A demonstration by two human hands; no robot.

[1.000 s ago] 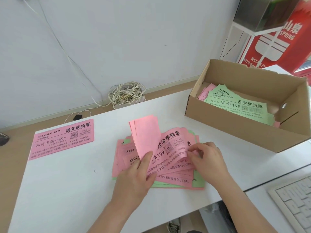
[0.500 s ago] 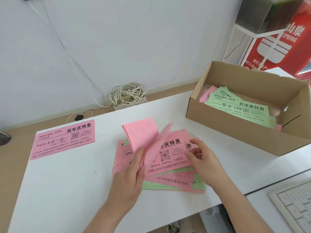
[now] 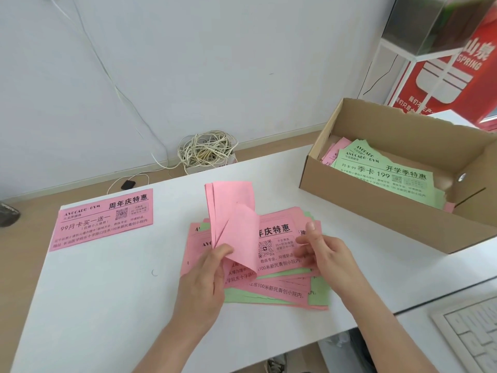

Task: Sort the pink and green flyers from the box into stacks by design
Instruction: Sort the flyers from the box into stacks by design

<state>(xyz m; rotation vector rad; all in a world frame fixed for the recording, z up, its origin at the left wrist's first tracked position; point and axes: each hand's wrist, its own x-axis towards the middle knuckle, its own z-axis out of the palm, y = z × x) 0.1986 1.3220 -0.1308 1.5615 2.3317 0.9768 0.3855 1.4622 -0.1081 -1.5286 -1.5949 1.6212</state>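
Well, from the head view this is mid-sort. The person is leafing through a loose pile of flyers (image 3: 282,290) fanned on the white table (image 3: 107,305) just in front of them, pink sheets on top and green ones poking out underneath and at the right corner. The left hand (image 3: 204,278) pinches a few lifted pink flyers (image 3: 231,211) between thumb and fingers, their blank backs facing the person as they stand up off the pile. That uncovers an exposed pink flyer (image 3: 277,238), print up. The right hand (image 3: 326,254) nips its right edge with thumb and curled fingers, as far as I can make out.

My guess is the design is being read to decide which stack it joins. A single pink flyer (image 3: 105,219) lies flat at the table's left, well apart from the pile, and looks like the start of one stack. The next move, I'd say, calls for peeling off one sheet cleanly, without dragging its neighbours, and carrying it to a matching stack.

Off to the right sits the open cardboard box (image 3: 376,211), with a green flyer (image 3: 384,176) on top of more sheets inside, so plenty is left to sort. A coil of cable (image 3: 207,149) rests past the table's far edge, a keyboard (image 3: 470,335) shows at the lower right, and a red sign (image 3: 457,84) stands behind the box. None of these lies between pile and stack. The thin, overlapping sheets are the real nuisance.
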